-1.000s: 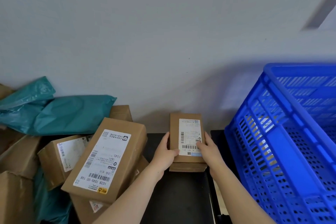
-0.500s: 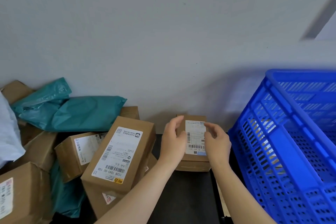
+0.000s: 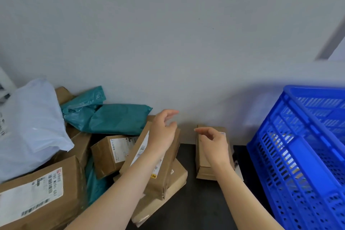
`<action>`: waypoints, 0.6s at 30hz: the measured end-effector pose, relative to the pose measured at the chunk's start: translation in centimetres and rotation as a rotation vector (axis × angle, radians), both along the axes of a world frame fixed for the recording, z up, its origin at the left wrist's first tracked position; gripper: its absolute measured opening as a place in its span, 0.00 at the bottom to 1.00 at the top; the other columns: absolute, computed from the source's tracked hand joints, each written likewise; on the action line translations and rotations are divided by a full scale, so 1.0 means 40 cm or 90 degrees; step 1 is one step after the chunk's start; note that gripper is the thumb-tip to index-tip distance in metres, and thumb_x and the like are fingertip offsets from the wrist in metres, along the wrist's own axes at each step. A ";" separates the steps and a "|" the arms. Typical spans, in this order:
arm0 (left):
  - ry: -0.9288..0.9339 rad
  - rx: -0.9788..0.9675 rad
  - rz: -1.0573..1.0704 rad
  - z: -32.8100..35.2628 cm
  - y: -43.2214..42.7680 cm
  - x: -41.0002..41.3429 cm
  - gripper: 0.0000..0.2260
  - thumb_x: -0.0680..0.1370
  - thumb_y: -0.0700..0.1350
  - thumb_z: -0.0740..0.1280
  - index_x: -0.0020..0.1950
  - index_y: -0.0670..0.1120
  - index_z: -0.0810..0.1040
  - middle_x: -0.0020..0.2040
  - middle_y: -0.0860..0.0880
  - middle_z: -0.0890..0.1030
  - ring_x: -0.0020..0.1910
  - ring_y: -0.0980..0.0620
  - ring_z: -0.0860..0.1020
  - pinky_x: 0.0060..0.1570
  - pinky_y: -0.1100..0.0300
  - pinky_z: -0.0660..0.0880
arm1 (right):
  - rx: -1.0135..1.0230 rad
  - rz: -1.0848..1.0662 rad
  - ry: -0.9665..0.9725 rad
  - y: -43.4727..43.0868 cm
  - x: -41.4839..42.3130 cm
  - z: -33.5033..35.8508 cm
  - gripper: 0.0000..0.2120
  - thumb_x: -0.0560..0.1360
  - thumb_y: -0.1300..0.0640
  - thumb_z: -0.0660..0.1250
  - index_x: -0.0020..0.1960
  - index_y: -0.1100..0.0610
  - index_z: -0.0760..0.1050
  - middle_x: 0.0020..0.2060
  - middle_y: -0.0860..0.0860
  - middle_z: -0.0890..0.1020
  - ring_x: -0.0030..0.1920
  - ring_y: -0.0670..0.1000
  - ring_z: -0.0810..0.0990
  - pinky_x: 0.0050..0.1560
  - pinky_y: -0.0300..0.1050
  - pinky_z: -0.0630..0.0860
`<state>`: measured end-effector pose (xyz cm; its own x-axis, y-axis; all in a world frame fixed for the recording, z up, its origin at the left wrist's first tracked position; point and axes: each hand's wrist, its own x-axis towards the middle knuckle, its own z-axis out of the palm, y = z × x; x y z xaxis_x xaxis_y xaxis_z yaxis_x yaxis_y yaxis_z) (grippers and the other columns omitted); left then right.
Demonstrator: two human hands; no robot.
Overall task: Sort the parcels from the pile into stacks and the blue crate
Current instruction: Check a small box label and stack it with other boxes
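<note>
Empty hands, fingers loosely curled; left hand (image 3: 164, 134) over a tilted cardboard parcel (image 3: 166, 183) (stiff, likely light; grip its long sides); right hand (image 3: 213, 147) above the stack (image 3: 201, 157).

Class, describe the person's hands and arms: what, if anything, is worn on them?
The left hand and right hand are bare: no gloves, rings, watch or bracelet show. The left forearm and right forearm are bare too; no sleeve is in view.

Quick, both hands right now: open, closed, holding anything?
Left hand: open, fingers loosely curled, holding nothing.
Right hand: open, holding nothing, in front of the stack of small boxes.
</note>
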<state>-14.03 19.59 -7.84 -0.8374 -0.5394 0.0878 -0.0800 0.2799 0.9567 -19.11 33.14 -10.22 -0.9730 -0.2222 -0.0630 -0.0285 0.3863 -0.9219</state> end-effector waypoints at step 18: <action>-0.254 0.170 0.014 -0.054 -0.160 0.161 0.26 0.80 0.45 0.65 0.76 0.45 0.60 0.67 0.46 0.73 0.44 0.57 0.75 0.36 0.64 0.71 | 0.104 0.172 -0.277 -0.099 0.136 -0.013 0.23 0.80 0.45 0.59 0.71 0.57 0.68 0.54 0.50 0.76 0.56 0.50 0.74 0.63 0.48 0.71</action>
